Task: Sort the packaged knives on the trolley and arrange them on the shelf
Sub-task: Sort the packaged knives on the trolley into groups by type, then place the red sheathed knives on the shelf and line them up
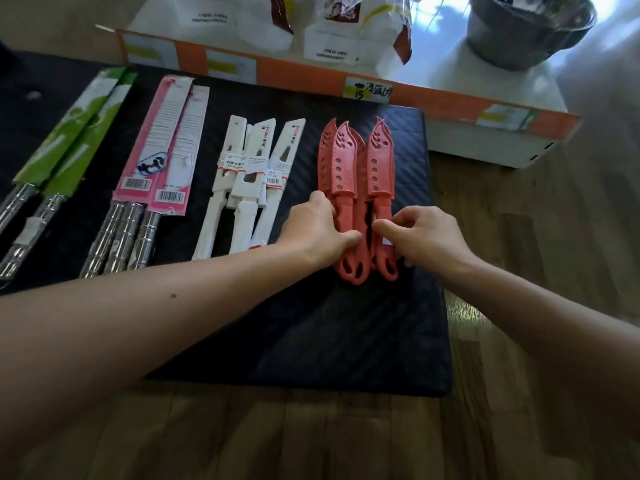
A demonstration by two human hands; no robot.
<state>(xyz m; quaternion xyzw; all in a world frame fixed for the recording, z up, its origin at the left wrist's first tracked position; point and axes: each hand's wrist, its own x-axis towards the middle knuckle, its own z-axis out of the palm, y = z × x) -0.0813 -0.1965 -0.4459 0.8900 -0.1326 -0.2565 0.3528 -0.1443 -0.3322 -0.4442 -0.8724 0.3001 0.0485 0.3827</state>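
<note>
Several red sheathed knives [356, 168] lie side by side at the right of a black trolley top [311, 323]. My left hand [315, 230] grips the handles of the left ones, thumb on top. My right hand [419, 237] pinches the handle of the right red knife. To the left lie white sheathed knives [249, 181], then pink-carded knives [162, 161] with steel handles, then green-carded knives [69, 140] at the far left.
An orange and white shelf edge [381, 81] with price labels runs along the back, holding white bags [346, 32] and a wrapped steel pot [526, 29]. Wooden floor [519, 237] shows to the right and front.
</note>
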